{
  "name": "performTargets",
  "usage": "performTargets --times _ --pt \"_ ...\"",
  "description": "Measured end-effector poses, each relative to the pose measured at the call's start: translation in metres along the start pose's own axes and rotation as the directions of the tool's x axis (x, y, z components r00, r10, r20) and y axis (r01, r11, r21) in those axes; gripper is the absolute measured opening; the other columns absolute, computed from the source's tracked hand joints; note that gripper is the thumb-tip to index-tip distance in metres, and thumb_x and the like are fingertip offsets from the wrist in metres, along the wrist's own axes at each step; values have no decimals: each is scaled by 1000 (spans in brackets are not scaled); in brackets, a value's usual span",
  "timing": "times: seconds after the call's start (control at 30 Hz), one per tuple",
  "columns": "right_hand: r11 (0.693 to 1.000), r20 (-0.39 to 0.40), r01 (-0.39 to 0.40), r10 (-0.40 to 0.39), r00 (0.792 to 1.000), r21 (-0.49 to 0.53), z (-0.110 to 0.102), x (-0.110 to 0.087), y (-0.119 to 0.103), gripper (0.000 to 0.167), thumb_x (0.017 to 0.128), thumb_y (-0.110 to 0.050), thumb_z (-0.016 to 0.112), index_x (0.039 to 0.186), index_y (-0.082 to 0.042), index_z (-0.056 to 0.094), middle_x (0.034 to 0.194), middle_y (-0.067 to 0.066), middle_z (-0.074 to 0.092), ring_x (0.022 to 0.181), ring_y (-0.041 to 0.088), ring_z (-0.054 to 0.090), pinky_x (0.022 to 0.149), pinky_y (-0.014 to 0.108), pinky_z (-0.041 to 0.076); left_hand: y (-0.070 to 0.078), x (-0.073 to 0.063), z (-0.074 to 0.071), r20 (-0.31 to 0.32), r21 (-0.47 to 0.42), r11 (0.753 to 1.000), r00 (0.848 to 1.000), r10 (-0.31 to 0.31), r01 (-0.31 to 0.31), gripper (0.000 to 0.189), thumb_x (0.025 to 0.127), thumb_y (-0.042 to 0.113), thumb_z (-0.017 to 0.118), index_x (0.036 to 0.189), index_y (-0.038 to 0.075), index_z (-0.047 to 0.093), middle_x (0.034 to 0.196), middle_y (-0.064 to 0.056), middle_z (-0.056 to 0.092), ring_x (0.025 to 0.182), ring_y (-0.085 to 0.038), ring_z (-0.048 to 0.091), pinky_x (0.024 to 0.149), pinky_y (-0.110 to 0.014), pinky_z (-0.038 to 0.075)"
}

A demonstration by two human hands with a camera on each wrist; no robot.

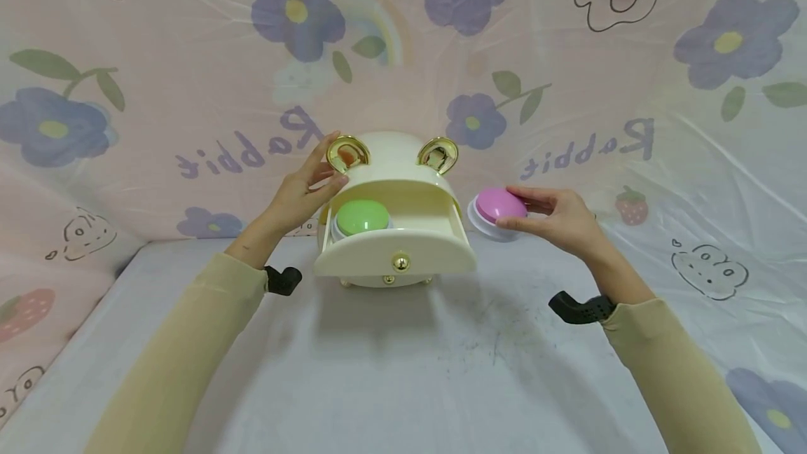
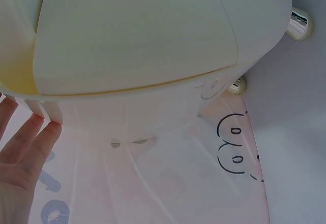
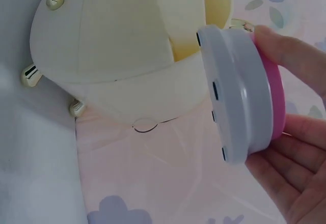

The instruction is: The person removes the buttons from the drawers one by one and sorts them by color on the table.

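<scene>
A cream toy cabinet with two gold ears stands in the middle of the head view, its upper drawer pulled out. My left hand holds the cabinet's left side, thumb by the gold ear; in the left wrist view the fingers reach along its side. Inside the drawer, on the left, sits a green push button with a white base. My right hand pinches a pink push button by its edge, just right of the drawer. Its white underside has small dark slots.
The cabinet stands on gold feet on a white tabletop. A lower gold knob shows under the open drawer. Behind hangs a patterned cloth close to the cabinet's back. Black wrist cameras stick out from both wrists.
</scene>
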State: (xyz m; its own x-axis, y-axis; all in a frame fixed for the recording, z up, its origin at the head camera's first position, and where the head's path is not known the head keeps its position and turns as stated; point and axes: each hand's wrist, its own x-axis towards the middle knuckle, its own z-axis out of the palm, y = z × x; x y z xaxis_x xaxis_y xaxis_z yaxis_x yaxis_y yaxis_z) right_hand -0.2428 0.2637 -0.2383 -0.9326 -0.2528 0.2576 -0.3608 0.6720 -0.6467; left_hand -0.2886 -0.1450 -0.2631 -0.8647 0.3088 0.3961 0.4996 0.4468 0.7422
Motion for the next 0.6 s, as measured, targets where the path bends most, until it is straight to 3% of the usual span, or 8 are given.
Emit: performTargets --times 0.33,0.6 --pt "999 -20 -43 43 999 -3 11 -2 24 68 80 -35 78 137 -7 54 136 13 56 120 31 57 80 4 43 0 0 0 12 -11 1000 1000 -14 14 69 97 37 55 147 56 11 151 -13 37 136 -34 40 107 -53 39" --pt "999 -43 -19 20 999 30 20 1 39 65 80 -31 79 134 -4 56 133 17 57 118 34 58 80 5 46 1 0 0 4 0 1000 1000 -21 21 69 97 38 55 147 56 11 148 -15 41 135 -34 41 106 -54 41"
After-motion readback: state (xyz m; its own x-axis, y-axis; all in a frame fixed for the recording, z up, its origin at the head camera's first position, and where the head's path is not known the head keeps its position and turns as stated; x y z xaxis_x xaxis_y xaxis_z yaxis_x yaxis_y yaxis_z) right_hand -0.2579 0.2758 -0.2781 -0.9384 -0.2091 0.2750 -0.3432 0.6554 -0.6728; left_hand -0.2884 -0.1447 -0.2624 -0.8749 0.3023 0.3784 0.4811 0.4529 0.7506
